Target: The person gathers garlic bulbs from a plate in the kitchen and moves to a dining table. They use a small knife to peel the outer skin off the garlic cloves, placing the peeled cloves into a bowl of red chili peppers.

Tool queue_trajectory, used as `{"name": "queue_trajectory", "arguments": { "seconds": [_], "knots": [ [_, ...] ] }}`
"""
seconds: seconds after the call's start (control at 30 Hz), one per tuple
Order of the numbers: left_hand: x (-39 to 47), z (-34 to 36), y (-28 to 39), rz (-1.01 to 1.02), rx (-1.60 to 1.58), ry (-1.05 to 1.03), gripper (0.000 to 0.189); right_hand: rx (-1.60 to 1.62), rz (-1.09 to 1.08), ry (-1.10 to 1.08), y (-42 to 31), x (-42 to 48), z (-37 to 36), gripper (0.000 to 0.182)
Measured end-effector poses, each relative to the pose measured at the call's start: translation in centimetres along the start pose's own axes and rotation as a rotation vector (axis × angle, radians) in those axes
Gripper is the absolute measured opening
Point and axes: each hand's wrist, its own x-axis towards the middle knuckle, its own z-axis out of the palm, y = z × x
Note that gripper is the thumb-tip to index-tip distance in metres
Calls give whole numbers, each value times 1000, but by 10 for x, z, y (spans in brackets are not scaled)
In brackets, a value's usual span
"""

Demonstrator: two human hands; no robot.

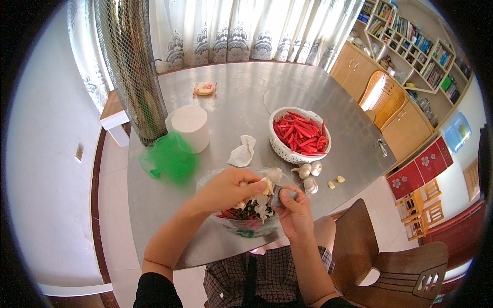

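My left hand (230,189) pinches a partly peeled piece of garlic (267,186) between thumb and fingers. Close beside it, my right hand (295,212) grips a small flat grey object (278,197), perhaps a blade; its exact kind is unclear. Both hands are over a clear plastic bag (257,230) that stands open at the table's near edge. Inside the bag lie green chilli stems (249,211), bits of red chilli and papery garlic skins (263,210). Just right of the bag sit several whole garlic bulbs (310,185) and two peeled cloves (331,184).
A white perforated basket (295,157) of red chillies (300,133) stands on the metal table (238,100). Left are a toilet roll (190,129), a green mesh bag (169,158) and a mesh-wrapped column (129,73). Crumpled tissue (242,152), a wrapped snack (205,89) and keys (381,147) lie around.
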Motion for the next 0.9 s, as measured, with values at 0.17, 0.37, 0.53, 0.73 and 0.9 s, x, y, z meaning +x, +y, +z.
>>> {"name": "queue_trajectory", "arguments": {
  "seconds": [0.17,0.37,0.53,0.73,0.9],
  "knots": [
    [2,10,-7,254,292,264,36,-178,-140,45,1,-2,4,14],
    [-4,7,-1,215,348,253,33,-282,-244,54,5,-1,3,17],
    [-6,7,6,98,340,180,29,-500,-405,182,2,0,2,18],
    [-1,9,-5,268,384,269,32,-546,-407,136,2,-3,9,16],
    [3,12,-15,246,247,382,31,-533,-411,142,3,-3,10,14]
  ]
}}
